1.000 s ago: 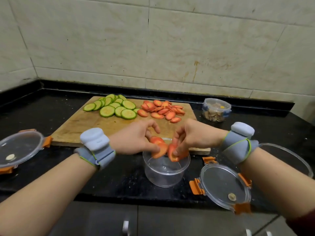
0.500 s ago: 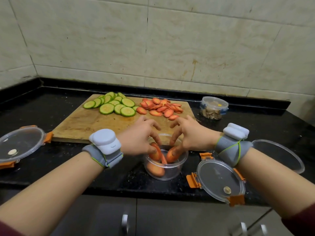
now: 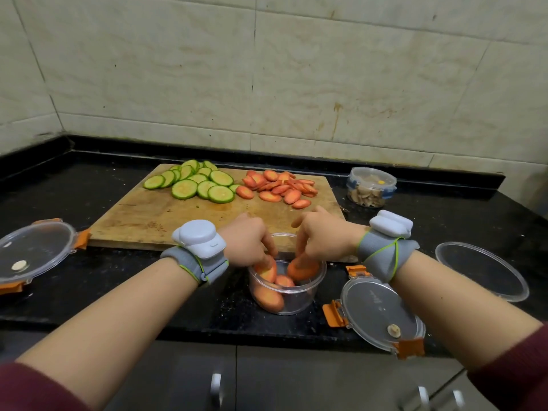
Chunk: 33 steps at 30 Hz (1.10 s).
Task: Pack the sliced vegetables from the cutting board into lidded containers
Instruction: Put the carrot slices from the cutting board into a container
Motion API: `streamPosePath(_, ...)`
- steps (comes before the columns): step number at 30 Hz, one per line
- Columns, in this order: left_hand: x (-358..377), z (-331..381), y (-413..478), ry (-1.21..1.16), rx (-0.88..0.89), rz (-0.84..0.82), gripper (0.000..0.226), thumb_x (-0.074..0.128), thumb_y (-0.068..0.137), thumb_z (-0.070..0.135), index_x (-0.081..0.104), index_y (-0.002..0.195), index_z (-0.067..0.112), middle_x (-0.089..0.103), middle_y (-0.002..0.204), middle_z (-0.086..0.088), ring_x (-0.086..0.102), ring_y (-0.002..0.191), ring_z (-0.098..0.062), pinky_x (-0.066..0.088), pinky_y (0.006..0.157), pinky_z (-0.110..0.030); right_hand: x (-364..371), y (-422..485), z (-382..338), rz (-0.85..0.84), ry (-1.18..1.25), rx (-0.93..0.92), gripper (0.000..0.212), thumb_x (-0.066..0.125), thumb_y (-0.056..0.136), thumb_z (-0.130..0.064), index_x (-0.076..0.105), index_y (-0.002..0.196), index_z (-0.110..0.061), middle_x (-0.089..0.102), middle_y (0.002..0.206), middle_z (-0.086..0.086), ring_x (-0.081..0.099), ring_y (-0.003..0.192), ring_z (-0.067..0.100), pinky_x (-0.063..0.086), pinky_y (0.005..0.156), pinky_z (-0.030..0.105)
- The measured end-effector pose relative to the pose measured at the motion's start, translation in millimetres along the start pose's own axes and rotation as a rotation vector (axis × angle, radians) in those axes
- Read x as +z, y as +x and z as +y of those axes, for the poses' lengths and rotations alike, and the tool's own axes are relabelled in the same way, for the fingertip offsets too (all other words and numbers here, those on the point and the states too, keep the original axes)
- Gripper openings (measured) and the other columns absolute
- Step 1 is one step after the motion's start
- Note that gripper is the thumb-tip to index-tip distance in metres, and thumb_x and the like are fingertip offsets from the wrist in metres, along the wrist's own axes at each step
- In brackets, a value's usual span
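Observation:
A wooden cutting board (image 3: 142,221) lies on the black counter with green zucchini slices (image 3: 195,183) at its back left and orange carrot slices (image 3: 280,188) at its back right. In front of the board stands a small clear round container (image 3: 299,298) holding several carrot slices. My left hand (image 3: 247,243) and my right hand (image 3: 320,235) both reach down into its mouth, each with fingertips on carrot slices (image 3: 302,269) inside. The fingertips are partly hidden by the rim and slices.
A clear lid with orange clips (image 3: 382,318) lies right of the container near the counter's front edge. Another such lid (image 3: 35,253) lies at far left. An open clear bowl (image 3: 480,271) sits at right. A closed small tub (image 3: 370,186) stands behind the board's right end.
Both hands have gone down from above the container into it, carrying carrot slices. More slices now lie in the container.

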<state>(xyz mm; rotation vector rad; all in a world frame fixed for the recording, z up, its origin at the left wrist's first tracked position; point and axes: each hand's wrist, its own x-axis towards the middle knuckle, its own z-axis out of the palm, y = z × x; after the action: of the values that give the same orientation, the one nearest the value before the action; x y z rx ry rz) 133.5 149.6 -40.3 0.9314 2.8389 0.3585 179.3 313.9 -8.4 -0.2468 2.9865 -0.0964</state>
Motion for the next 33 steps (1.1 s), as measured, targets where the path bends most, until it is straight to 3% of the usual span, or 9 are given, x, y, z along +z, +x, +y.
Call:
streamPosePath(5, -1, 3, 0, 0.052, -0.013, 0.069, 0.021, 0.076, 0.071, 0.033, 0.075, 0.091, 0.027, 0.067, 0.112, 0.002, 0.058, 0.105, -0.020, 0.050, 0.090, -0.035, 2, 2, 0, 0.197, 0.019, 0.026, 0.018, 0.069, 0.074, -0.034, 0.073, 0.079, -0.017, 0.058, 0.122, 0.005, 0.036, 0.121, 0.022, 0.032, 0.093, 0.039)
streamPosePath(10, -2, 4, 1, 0.034, -0.017, -0.003, 0.023, 0.075, 0.071, 0.024, 0.076, 0.094, 0.022, 0.071, 0.107, 0.001, 0.064, 0.099, -0.018, 0.053, 0.086, -0.032, 14, -4, 1, 0.150, -0.082, 0.036, 0.028, 0.066, 0.080, -0.044, 0.075, 0.085, -0.018, 0.060, 0.121, 0.004, 0.037, 0.121, 0.023, 0.036, 0.098, 0.043)
streamPosePath(16, -5, 10, 4, 0.063, -0.032, -0.074, 0.022, 0.078, 0.071, 0.020, 0.076, 0.093, 0.020, 0.071, 0.108, -0.001, 0.063, 0.100, -0.018, 0.051, 0.085, -0.029, 16, 2, -6, 0.166, -0.227, -0.035, 0.027, 0.078, 0.068, -0.043, 0.074, 0.085, -0.023, 0.059, 0.120, -0.001, 0.040, 0.117, 0.023, 0.036, 0.084, 0.036)
streamPosePath(21, -2, 6, 6, 0.036, -0.015, -0.081, 0.018, 0.079, 0.069, 0.024, 0.076, 0.087, 0.020, 0.071, 0.104, 0.001, 0.064, 0.098, -0.017, 0.053, 0.085, -0.031, 16, 7, 1, 0.058, -0.098, -0.003, 0.026, 0.078, 0.068, -0.043, 0.078, 0.090, -0.029, 0.065, 0.095, -0.005, 0.039, 0.112, 0.021, 0.036, 0.081, 0.034)
streamPosePath(25, -8, -3, 9, -0.165, 0.084, -0.092, 0.011, 0.075, 0.075, 0.029, 0.078, 0.081, 0.019, 0.073, 0.093, -0.002, 0.065, 0.087, -0.014, 0.050, 0.079, -0.029, 9, 8, 7, 0.020, 0.119, -0.078, 0.014, 0.078, 0.071, -0.027, 0.078, 0.084, -0.022, 0.071, 0.103, 0.001, 0.053, 0.112, 0.019, 0.041, 0.084, 0.026)
streamPosePath(29, -20, -17, 15, -0.549, 0.037, -0.003, 0.006, 0.076, 0.077, 0.029, 0.078, 0.076, 0.023, 0.075, 0.087, 0.000, 0.059, 0.075, -0.007, 0.048, 0.075, -0.027, -15, 12, 27, 0.100, 0.490, -0.028, 0.009, 0.080, 0.071, -0.013, 0.078, 0.080, -0.013, 0.075, 0.082, 0.000, 0.066, 0.081, 0.004, 0.049, 0.072, 0.016)
streamPosePath(31, -20, -25, 29, -0.578, -0.001, 0.098, 0.007, 0.075, 0.079, 0.027, 0.077, 0.077, 0.022, 0.069, 0.063, 0.011, 0.052, 0.059, 0.001, 0.043, 0.064, -0.017, -20, 23, 41, 0.145, 0.596, 0.009, 0.007, 0.078, 0.074, -0.007, 0.077, 0.081, -0.008, 0.069, 0.064, -0.007, 0.057, 0.058, -0.002, 0.044, 0.057, 0.011)
streamPosePath(33, -14, -29, 43, -0.485, -0.050, 0.218, 0.009, 0.071, 0.081, 0.023, 0.077, 0.082, 0.016, 0.062, 0.057, 0.013, 0.052, 0.056, 0.003, 0.039, 0.056, -0.012, -16, 36, 51, 0.184, 0.584, 0.077, 0.004, 0.074, 0.078, -0.008, 0.076, 0.080, -0.011, 0.062, 0.060, -0.008, 0.054, 0.059, 0.004, 0.044, 0.059, 0.018)
